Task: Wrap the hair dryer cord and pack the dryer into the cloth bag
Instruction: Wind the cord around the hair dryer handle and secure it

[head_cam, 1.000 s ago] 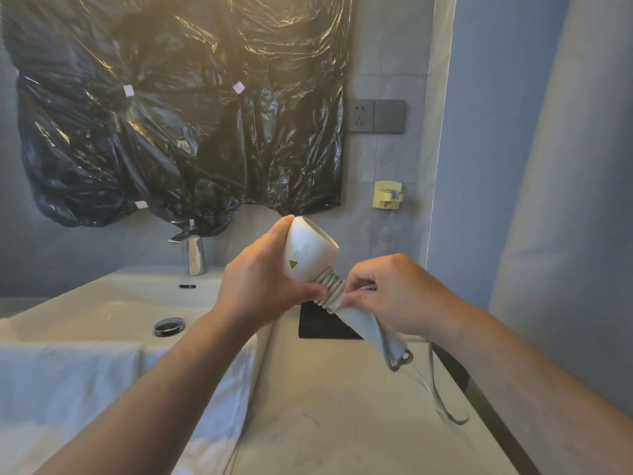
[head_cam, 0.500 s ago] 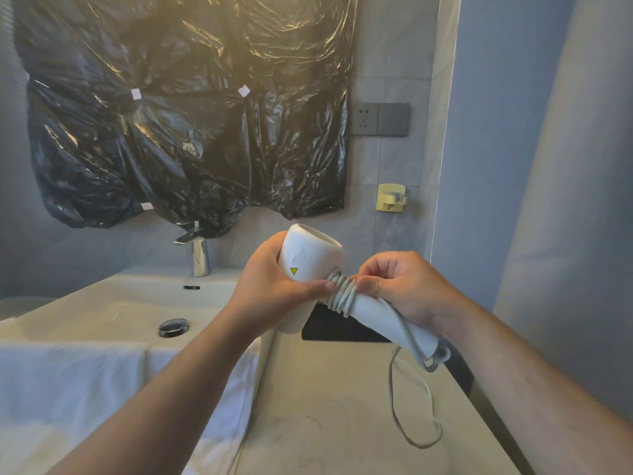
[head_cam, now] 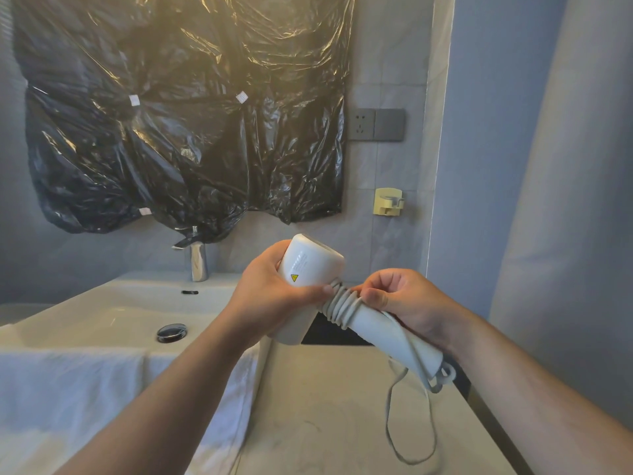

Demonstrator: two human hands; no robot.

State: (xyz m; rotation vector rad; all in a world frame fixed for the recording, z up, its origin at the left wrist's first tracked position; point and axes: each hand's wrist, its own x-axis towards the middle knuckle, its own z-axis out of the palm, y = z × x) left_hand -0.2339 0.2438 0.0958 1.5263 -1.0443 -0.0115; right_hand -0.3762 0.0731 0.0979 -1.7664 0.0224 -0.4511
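Observation:
A white hair dryer [head_cam: 310, 265] is held up over the counter, its barrel pointing up and away. My left hand [head_cam: 270, 296] grips the barrel, thumb near the yellow warning sticker. Several turns of grey cord [head_cam: 340, 308] sit wound around the top of the handle. My right hand [head_cam: 407, 303] pinches the cord at those turns, behind the handle. A slack loop of cord hangs from the handle's end down to the counter [head_cam: 342, 423]. A flat black thing [head_cam: 329, 334] lies on the counter behind the dryer, mostly hidden; I cannot tell whether it is the cloth bag.
A white sink [head_cam: 102, 313] with a chrome faucet [head_cam: 197, 258] and drain stands at left, a white towel [head_cam: 68, 389] draped over its front. Black plastic sheeting [head_cam: 188, 114] covers the wall above. A wall socket [head_cam: 375, 125] and a yellow holder [head_cam: 387, 202] are at right.
My right hand has laid more turns of cord around the handle, and the hanging loop has shortened. The dryer has stayed in my left hand, tilted a little more upright.

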